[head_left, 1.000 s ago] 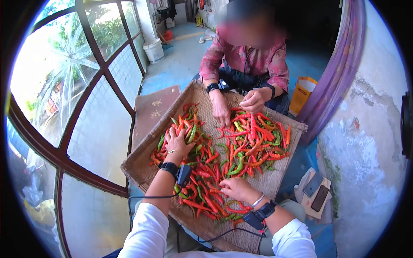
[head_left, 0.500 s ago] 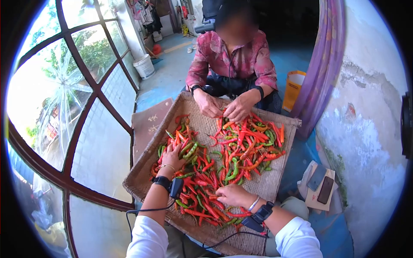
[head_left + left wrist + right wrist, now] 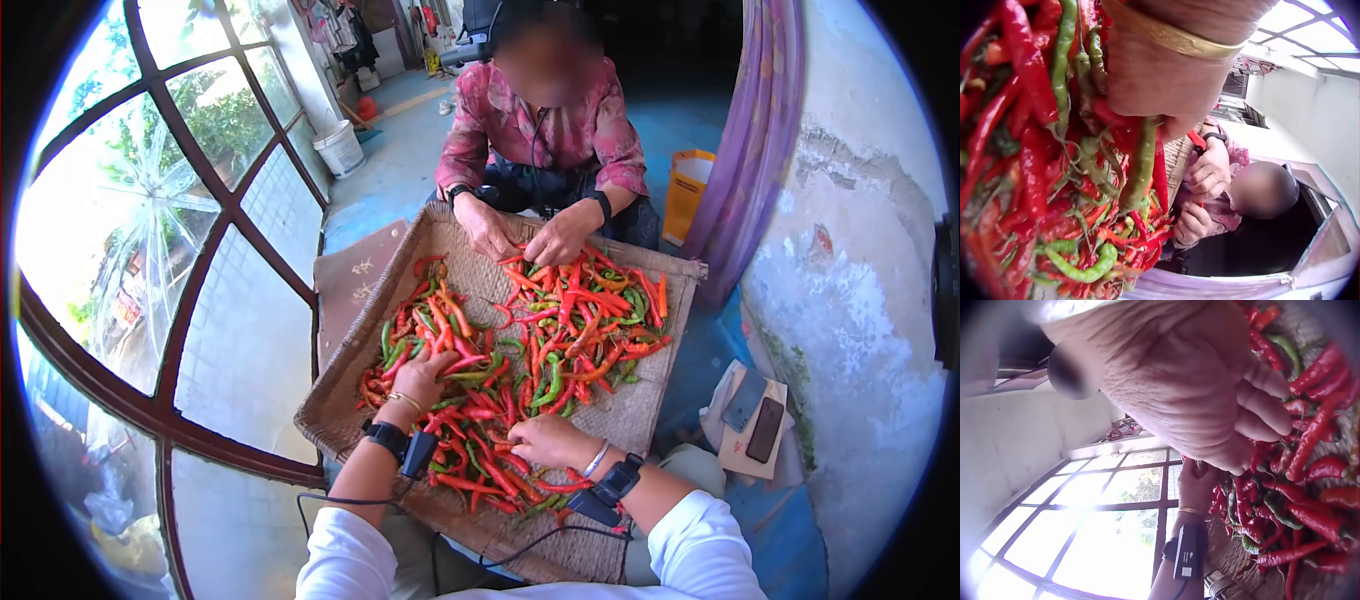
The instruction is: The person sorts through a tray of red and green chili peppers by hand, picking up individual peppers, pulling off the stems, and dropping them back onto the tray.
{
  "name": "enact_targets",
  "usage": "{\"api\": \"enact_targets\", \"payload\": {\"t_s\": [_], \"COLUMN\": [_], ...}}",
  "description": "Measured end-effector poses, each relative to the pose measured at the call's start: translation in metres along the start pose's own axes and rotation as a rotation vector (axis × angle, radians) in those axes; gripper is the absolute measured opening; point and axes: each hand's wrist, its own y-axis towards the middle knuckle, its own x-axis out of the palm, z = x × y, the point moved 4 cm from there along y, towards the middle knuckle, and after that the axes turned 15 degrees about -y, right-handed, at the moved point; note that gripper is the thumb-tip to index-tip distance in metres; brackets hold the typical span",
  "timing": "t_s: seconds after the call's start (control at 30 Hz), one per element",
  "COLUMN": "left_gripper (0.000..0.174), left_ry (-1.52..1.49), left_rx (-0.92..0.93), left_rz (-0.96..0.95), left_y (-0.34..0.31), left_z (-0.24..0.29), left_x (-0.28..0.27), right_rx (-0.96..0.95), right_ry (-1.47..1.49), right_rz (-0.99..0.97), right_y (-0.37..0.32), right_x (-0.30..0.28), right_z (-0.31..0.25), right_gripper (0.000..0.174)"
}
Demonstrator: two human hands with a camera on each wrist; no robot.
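Note:
Red and green chili peppers [image 3: 480,465] lie heaped in a woven tray [image 3: 600,545]. At the left of the heap, my left hand [image 3: 420,380] grips a few chilies. In the left wrist view, a green chili [image 3: 1141,165] and a red one stick out from under that hand; its fingers are mostly hidden. My right hand [image 3: 553,441] rests on the near part of the heap. The right wrist view shows its fingers [image 3: 1263,412] loosely bent against the peppers, with nothing seen held in them.
Across the tray sits a person in a pink patterned shirt [image 3: 545,140], both hands [image 3: 560,238] working at the far peppers. Window panes [image 3: 245,330] stand to the left. Two phones [image 3: 765,430] lie at the right, near a peeling wall [image 3: 860,300]. A yellow bag [image 3: 687,198] stands behind.
My left hand, earlier spread on the left pile, has gathered some chilies and shifted right and nearer. The right hand has barely moved. The other person's hands have come together over the peppers.

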Motion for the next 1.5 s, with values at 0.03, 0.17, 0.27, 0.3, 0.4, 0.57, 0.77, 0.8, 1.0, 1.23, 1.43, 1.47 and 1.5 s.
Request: {"api": "enact_targets", "payload": {"t_s": [0.03, 0.17, 0.27, 0.3, 0.4, 0.57, 0.77, 0.8, 1.0, 1.23, 1.43, 1.47, 1.5], "left_gripper": [0.055, 0.054, 0.052, 0.051, 0.048, 0.049, 0.055, 0.055, 0.048, 0.033, 0.027, 0.028, 0.028], "left_ry": [-0.013, 0.062, 0.062, 0.063, 0.165, 0.351, 0.142, 0.095, -0.078, -0.235, -0.322, -0.299, -0.307], "left_rx": [0.0, 0.053, 0.096, 0.09, 0.247, 0.283, 0.202, 0.181, 0.076, 0.096, 0.115, 0.133, 0.137], "left_rz": [-0.03, -0.098, -0.199, -0.218, -0.186, -0.304, -0.356, -0.362, -0.26, -0.147, -0.227, -0.257, -0.251], "left_y": [-0.004, -0.016, -0.026, -0.029, -0.043, -0.063, -0.083, -0.086, -0.104, -0.119, -0.124, -0.124, -0.125], "left_z": [0.009, 0.035, 0.054, 0.058, 0.076, 0.095, 0.116, 0.114, 0.107, 0.117, 0.121, 0.124, 0.127], "left_x": [0.002, 0.011, 0.017, 0.021, 0.029, 0.042, 0.04, 0.043, 0.057, 0.062, 0.078, 0.08, 0.081], "right_rx": [-0.006, -0.004, 0.032, 0.025, 0.026, 0.008, -0.02, 0.011, 0.269, 0.35, 0.455, 0.425, 0.428], "right_ry": [0.0, -0.002, -0.082, -0.079, -0.206, -0.263, -0.229, -0.179, 0.58, 0.743, 0.972, 1.057, 1.046], "right_rz": [0.004, 0.024, 0.007, 0.014, 0.013, -0.005, -0.001, 0.006, -0.095, 0.088, 0.287, 0.293, 0.292], "right_y": [0.0, -0.002, -0.003, -0.003, -0.006, -0.012, -0.019, -0.02, -0.019, -0.038, -0.093, -0.1, -0.107], "right_x": [0.0, 0.004, 0.004, 0.002, 0.001, -0.001, -0.005, -0.011, 0.012, 0.009, -0.008, -0.005, -0.004], "right_z": [0.0, 0.005, 0.007, 0.007, 0.008, 0.007, 0.01, 0.009, 0.025, 0.011, 0.021, 0.027, 0.026], "right_gripper": [0.022, 0.021, 0.024, 0.024, 0.021, 0.02, 0.02, 0.022, 0.021, 0.018, 0.013, 0.012, 0.012]}}
